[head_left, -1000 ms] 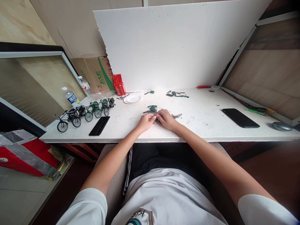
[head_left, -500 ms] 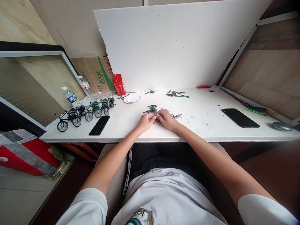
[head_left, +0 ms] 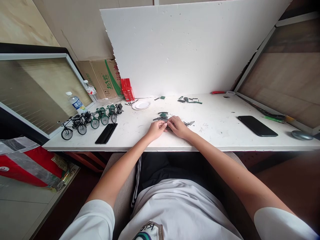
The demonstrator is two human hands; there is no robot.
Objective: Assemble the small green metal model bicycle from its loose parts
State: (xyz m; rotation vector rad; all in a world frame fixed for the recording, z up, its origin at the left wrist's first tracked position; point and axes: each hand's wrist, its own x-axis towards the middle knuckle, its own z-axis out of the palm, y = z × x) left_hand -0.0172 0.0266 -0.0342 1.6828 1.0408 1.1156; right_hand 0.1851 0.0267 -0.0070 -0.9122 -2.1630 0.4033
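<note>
Near the front middle of the table, my left hand (head_left: 156, 129) and my right hand (head_left: 177, 126) meet with fingertips pinched together. Between them is a small dark model bicycle part, mostly covered by the fingers, so its exact shape cannot be made out. Just beyond the fingertips lie green and black model pieces (head_left: 163, 115). Dark spoked or flat pieces (head_left: 190, 123) lie to the right of my right hand. At the left, several assembled miniature bicycles (head_left: 95, 122), black and green, stand in a row.
A black phone (head_left: 106, 133) lies left, another phone (head_left: 257, 126) right, near a mouse (head_left: 301, 135). Farther back are white plates (head_left: 141, 105), a red box (head_left: 127, 90), more green pieces (head_left: 190, 100) and a red-handled tool (head_left: 218, 92). Bottles (head_left: 75, 102) stand behind the bicycles. A white board (head_left: 190, 50) rises behind.
</note>
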